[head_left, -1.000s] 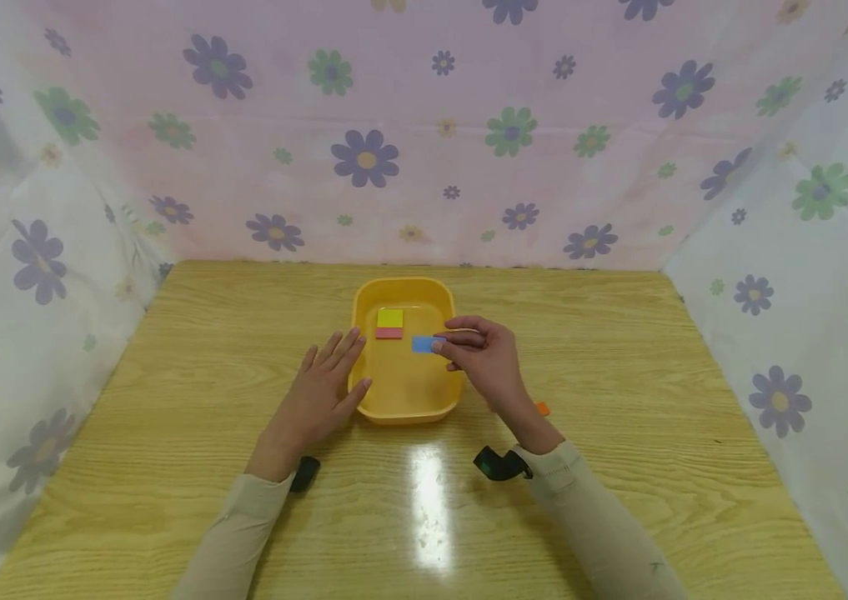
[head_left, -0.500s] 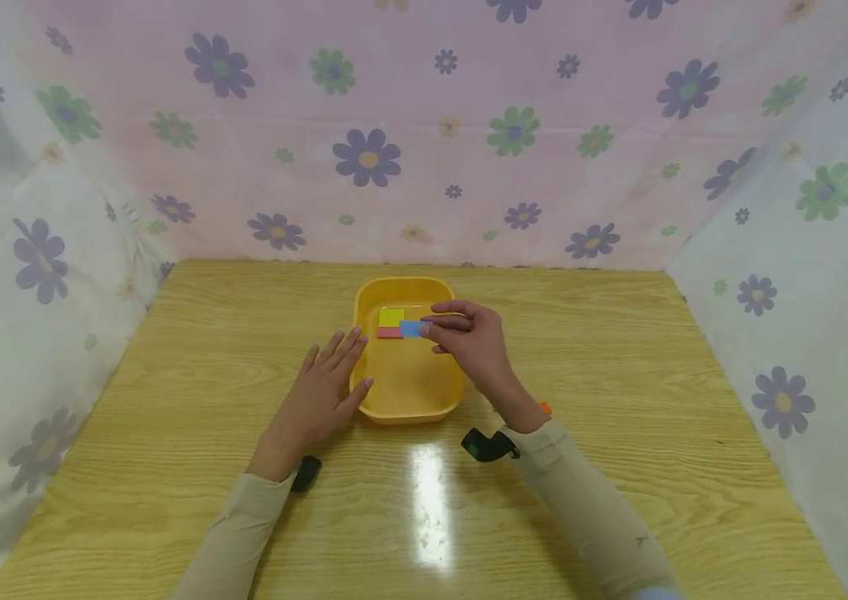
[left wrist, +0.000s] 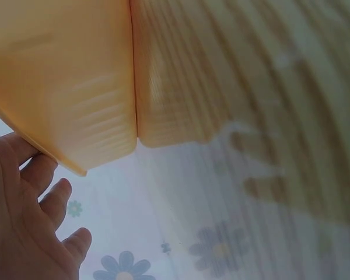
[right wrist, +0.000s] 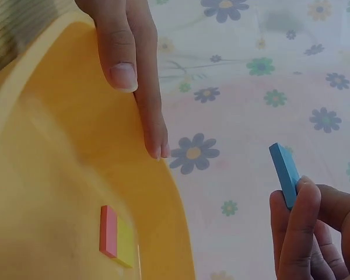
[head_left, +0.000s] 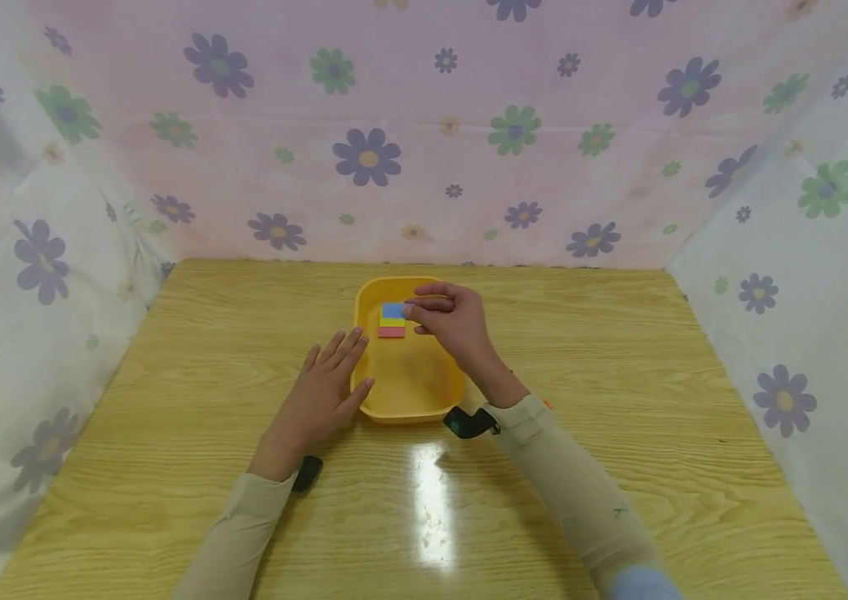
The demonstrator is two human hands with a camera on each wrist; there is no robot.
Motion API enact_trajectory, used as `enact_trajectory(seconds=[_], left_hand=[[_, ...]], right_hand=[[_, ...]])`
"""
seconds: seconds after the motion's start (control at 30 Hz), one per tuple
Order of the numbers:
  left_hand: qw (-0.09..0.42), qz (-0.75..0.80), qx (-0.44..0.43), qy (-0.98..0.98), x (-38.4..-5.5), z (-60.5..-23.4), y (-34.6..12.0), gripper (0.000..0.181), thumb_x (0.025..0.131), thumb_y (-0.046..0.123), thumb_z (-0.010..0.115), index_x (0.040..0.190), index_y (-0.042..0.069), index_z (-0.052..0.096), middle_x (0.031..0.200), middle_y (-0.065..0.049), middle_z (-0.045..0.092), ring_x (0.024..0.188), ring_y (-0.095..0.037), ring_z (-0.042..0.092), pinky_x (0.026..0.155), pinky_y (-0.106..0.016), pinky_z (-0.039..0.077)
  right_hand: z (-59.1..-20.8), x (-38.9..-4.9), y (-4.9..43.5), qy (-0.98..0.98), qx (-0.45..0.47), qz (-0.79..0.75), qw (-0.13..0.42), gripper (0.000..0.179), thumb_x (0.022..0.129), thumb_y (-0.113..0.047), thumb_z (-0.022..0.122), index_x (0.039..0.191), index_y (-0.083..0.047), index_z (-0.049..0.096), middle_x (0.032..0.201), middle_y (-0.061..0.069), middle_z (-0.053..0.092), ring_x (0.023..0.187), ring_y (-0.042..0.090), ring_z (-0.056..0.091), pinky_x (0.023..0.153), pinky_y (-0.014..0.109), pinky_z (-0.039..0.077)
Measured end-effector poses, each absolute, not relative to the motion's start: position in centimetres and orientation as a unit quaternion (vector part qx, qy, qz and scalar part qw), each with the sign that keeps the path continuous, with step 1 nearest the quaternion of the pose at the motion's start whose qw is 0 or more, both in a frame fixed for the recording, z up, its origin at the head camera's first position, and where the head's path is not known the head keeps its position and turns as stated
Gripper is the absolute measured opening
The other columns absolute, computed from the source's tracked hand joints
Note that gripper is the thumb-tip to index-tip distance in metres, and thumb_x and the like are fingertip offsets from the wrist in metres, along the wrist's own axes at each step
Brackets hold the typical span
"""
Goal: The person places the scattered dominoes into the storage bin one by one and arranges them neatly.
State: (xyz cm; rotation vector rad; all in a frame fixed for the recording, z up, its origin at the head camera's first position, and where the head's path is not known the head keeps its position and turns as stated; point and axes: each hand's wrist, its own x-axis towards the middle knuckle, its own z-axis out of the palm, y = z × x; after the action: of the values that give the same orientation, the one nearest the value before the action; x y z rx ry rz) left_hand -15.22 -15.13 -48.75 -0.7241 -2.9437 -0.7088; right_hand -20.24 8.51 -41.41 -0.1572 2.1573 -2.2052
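My right hand (head_left: 454, 325) pinches a small flat blue block (right wrist: 284, 174) between thumb and fingers. It holds the block above the far part of a yellow plastic tub (head_left: 412, 414). Inside the tub, a pink block (right wrist: 108, 230) and a yellow block (right wrist: 124, 244) lie side by side, touching. From the head view the blue block overlaps the yellow one, but the right wrist view shows it raised well off the tub floor. My left hand (head_left: 318, 390) has its fingers spread and rests on the tub's left rim.
The tub stands on a wood-grain table (head_left: 243, 308). An orange piece (head_left: 548, 405) on the table is mostly hidden behind the right forearm. Flowered cloth (head_left: 424, 150) hangs behind the table and at both sides. Dark wrist devices (head_left: 469, 423) sit under the wrists.
My right hand has carried the blue block left and away from me, from the tub's right side to over the yellow block. The left hand has stayed in place.
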Motion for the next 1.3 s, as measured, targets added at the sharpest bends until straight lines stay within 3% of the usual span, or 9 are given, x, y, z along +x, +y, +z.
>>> enact_trajectory(seconds=[0.43,0.67,0.77,0.93,1.1,1.3], left_hand=[[0.013,-0.224,-0.234,-0.946,-15.3,-48.7,-15.0,0.067,0.106,0.045,0.047,0.161,0.010,0.031,0.170,-0.003,0.019,0.157,-0.030,0.016,0.124,-0.061,0.010],[0.015,-0.222,-0.234,-0.946,-15.3,-48.8,-15.0,0.067,0.106,0.045,0.047,0.161,0.009,0.031,0.170,-0.003,0.019,0.157,-0.029,0.016,0.124,-0.061,0.010],[0.012,-0.223,-0.233,-0.946,-15.2,-48.7,-15.0,0.067,0.106,0.045,0.047,0.161,0.010,0.031,0.170,-0.002,0.018,0.157,-0.029,0.015,0.124,-0.061,0.010],[0.014,-0.223,-0.234,-0.946,-15.3,-48.7,-15.1,0.066,0.106,0.044,0.048,0.161,0.010,0.031,0.170,-0.002,0.018,0.157,-0.030,0.016,0.124,-0.061,0.010],[0.010,-0.223,-0.235,-0.946,-15.3,-48.8,-15.1,0.067,0.107,0.044,0.047,0.161,0.010,0.030,0.170,-0.002,0.018,0.158,-0.029,0.015,0.124,-0.060,0.009],[0.016,-0.223,-0.238,-0.945,-15.2,-48.8,-15.0,0.066,0.107,0.045,0.046,0.161,0.009,0.030,0.170,-0.004,0.019,0.157,-0.030,0.016,0.124,-0.061,0.010]], right_hand=[[-41.9,-21.8,7.7,0.699,-0.046,-0.713,0.021,0.025,0.090,-0.004,0.076,0.113,0.003,0.069,0.107,0.021,0.075,0.094,0.035,0.075,0.077,0.046,0.062],[-42.8,-22.8,7.3,0.714,-0.035,-0.698,0.025,0.027,0.089,-0.002,0.077,0.112,0.007,0.067,0.104,0.023,0.074,0.078,0.018,0.073,0.073,0.044,0.063],[-43.3,-23.3,7.0,0.728,-0.032,-0.684,0.026,0.033,0.088,-0.002,0.077,0.116,0.010,0.065,0.104,0.024,0.073,0.081,0.027,0.074,0.073,0.045,0.063],[-44.0,-23.9,6.6,0.763,-0.024,-0.644,0.055,0.039,0.087,-0.001,0.078,0.120,0.011,0.062,0.103,0.026,0.073,0.091,0.045,0.072,0.082,0.055,0.059],[-44.8,-24.3,6.3,0.791,-0.020,-0.606,0.085,0.046,0.086,-0.001,0.079,0.125,0.012,0.059,0.102,0.025,0.073,0.083,0.039,0.075,0.082,0.050,0.060],[-45.3,-24.5,6.1,0.832,-0.008,-0.544,0.110,0.047,0.081,-0.004,0.084,0.120,0.011,0.061,0.088,0.023,0.076,0.072,0.031,0.076,0.073,0.037,0.063]])
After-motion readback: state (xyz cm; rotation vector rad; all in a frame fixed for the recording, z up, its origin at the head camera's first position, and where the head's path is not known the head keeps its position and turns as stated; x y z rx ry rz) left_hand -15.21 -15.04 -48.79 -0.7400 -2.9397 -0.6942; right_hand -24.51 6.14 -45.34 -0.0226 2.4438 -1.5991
